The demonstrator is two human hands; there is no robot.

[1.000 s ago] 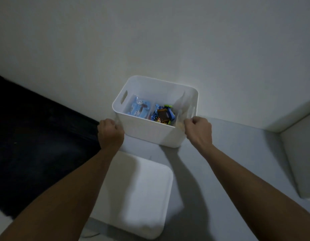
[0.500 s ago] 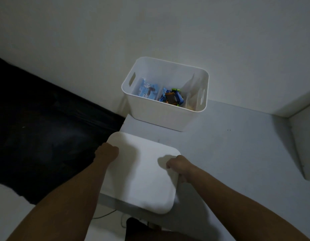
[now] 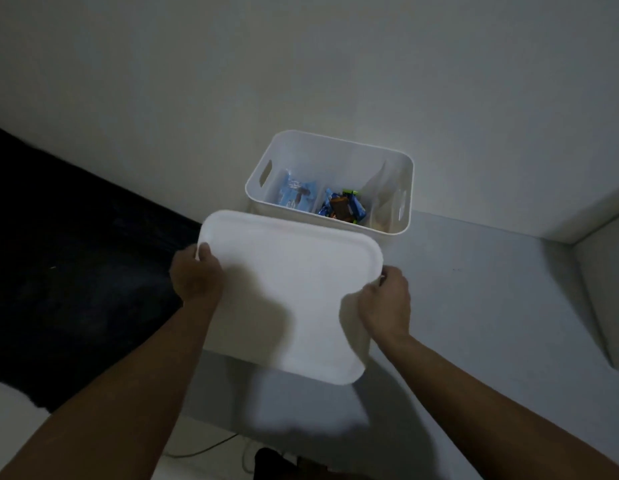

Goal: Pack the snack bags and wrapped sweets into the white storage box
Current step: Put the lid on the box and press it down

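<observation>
The white storage box stands open on the grey table against the wall. Inside it lie a light-blue snack bag, a pile of blue, green and brown wrapped sweets and a clear bag leaning at the right wall. In front of the box I hold the white lid lifted off the table and tilted. My left hand grips its left edge. My right hand grips its right edge. The lid hides the box's front wall.
The grey table runs to the right, where a pale block stands at its edge. A dark surface fills the left. A cable lies on the floor below the table's front edge.
My hands left the box's sides, dropped to the lid lying on the table, took hold of it and raised it toward the box.
</observation>
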